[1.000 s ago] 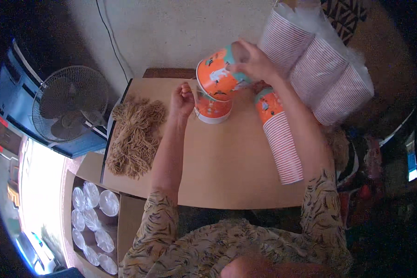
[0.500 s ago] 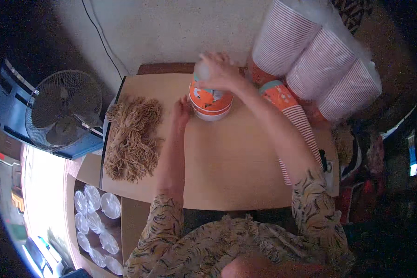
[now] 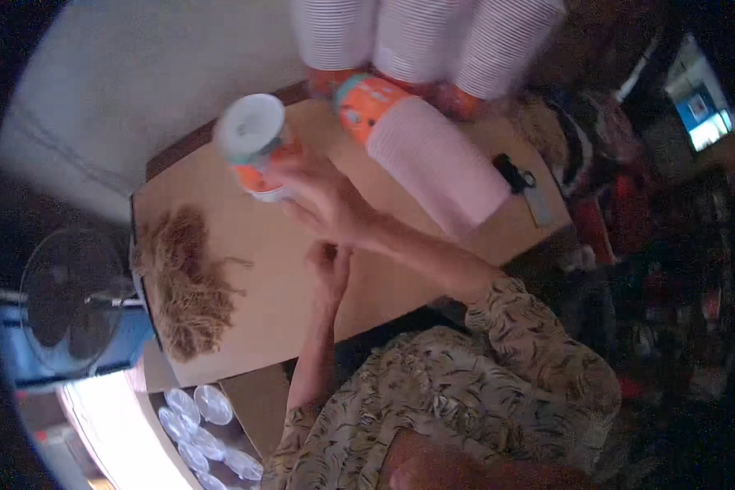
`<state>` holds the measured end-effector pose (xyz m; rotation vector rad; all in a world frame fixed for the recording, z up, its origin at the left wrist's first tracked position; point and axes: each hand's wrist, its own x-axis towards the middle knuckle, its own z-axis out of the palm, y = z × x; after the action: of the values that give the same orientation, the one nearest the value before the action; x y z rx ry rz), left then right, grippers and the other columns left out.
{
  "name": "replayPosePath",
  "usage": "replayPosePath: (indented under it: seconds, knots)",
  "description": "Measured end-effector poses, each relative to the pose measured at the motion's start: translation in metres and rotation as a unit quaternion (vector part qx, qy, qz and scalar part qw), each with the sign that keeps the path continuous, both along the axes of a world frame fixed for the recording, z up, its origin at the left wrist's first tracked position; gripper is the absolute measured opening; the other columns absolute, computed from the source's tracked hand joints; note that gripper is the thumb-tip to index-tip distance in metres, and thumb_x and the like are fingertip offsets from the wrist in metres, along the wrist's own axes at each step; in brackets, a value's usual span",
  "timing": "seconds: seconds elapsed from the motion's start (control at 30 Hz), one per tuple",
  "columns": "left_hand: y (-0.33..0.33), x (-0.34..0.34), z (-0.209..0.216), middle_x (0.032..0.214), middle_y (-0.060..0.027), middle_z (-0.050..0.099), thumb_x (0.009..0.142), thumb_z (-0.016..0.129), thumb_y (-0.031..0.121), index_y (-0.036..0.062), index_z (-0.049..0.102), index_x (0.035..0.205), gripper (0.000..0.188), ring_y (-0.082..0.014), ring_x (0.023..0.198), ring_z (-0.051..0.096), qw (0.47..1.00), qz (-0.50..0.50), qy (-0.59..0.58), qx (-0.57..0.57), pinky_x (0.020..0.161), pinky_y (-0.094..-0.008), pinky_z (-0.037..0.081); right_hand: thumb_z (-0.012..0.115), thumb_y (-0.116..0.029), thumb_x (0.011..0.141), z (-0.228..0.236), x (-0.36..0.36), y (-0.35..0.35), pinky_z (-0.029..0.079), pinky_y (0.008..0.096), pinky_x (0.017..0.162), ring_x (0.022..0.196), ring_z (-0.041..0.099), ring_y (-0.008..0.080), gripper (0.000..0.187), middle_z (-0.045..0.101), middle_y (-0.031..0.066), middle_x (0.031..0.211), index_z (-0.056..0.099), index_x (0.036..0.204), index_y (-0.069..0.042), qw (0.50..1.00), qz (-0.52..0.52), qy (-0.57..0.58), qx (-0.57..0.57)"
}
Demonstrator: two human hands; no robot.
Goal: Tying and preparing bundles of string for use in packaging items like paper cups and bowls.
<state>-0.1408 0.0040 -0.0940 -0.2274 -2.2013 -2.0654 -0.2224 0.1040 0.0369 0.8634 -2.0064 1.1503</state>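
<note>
An orange, teal and white paper cup (image 3: pixel 257 122) stands upside down, its pale round base up, at the far left of the table, with orange and white rims below it. My right hand (image 3: pixel 314 192) is just in front of it, overlapping its lower right side. Its fingers are smeared by motion, so I cannot tell whether they grip the cup. Closer to me, my left hand (image 3: pixel 329 265) hovers near the table's middle, fingers curled in; what they hold, if anything, is hidden. A long nested stack of paper cups (image 3: pixel 433 159) lies on the table to the right.
A heap of tan stringy fibre (image 3: pixel 189 286) lies on the table's left side. Bagged cup stacks (image 3: pixel 416 37) stand at the back. A small dark tool (image 3: pixel 514 175) is near the right edge. Clear plastic lids (image 3: pixel 208 441) fill a box below left, near a fan (image 3: pixel 69 298).
The view has swung to the right. My right hand has come down off the top of the upside-down cup to its near side. My left hand has drawn away from the cup towards me.
</note>
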Motion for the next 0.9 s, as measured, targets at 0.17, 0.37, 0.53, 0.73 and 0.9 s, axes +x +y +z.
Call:
replayPosePath:
  seconds: [0.17,0.37,0.53,0.73,0.9]
  knots:
    - [0.084,0.048,0.045,0.081,-0.0129,0.066,0.081,0.071,0.001,-0.0002,0.066,0.093,0.013,-0.0203,0.07,0.066,0.983,-0.134,0.11,-0.063,0.066,-0.0319,0.054,0.063,0.0,0.08,0.0,0.132,0.158,0.045,0.043,0.093,0.1,0.06,0.0301,0.025,0.063,0.0142,0.106,0.063,0.105,0.0,0.98,-0.192,-0.016,-0.041]
    - [0.152,0.068,0.045,0.096,-0.0126,0.068,0.086,0.071,0.007,0.0036,0.067,0.1,0.015,-0.024,0.078,0.07,0.973,-0.136,0.159,-0.093,0.07,-0.0356,0.056,0.06,0.004,0.08,-0.06,0.155,0.289,0.049,0.0381,0.087,0.097,0.063,0.03,0.03,0.064,0.0116,0.1,0.059,0.11,-0.001,0.878,-0.463,-0.115,-0.036]
    - [0.17,0.069,0.031,0.093,-0.0119,0.066,0.082,0.072,0.002,0.0054,0.066,0.1,0.019,-0.0281,0.078,0.068,0.974,-0.065,0.188,-0.11,0.068,-0.037,0.056,0.064,0.002,0.082,-0.09,0.148,0.296,0.05,0.0359,0.081,0.087,0.063,0.0265,0.027,0.063,0.0108,0.092,0.06,0.108,-0.001,0.896,-0.411,-0.144,-0.09]
    - [0.162,0.072,0.027,0.091,-0.0114,0.065,0.083,0.072,0.003,0.0058,0.066,0.096,0.015,-0.0288,0.077,0.067,0.963,0.014,0.209,-0.17,0.067,-0.0373,0.055,0.068,-0.001,0.082,-0.105,0.138,0.292,0.05,0.034,0.073,0.08,0.063,0.0211,0.015,0.064,0.0108,0.089,0.062,0.096,0.0,0.902,-0.373,-0.17,-0.139]
    - [0.152,0.067,0.029,0.088,-0.0096,0.066,0.082,0.073,0.004,0.0063,0.066,0.091,0.011,-0.0277,0.074,0.067,0.961,0.058,0.205,-0.175,0.063,-0.0372,0.054,0.07,-0.003,0.082,-0.113,0.126,0.278,0.049,0.0339,0.07,0.077,0.062,0.0228,0.012,0.062,0.0106,0.081,0.061,0.09,0.001,0.898,-0.398,-0.147,-0.115]
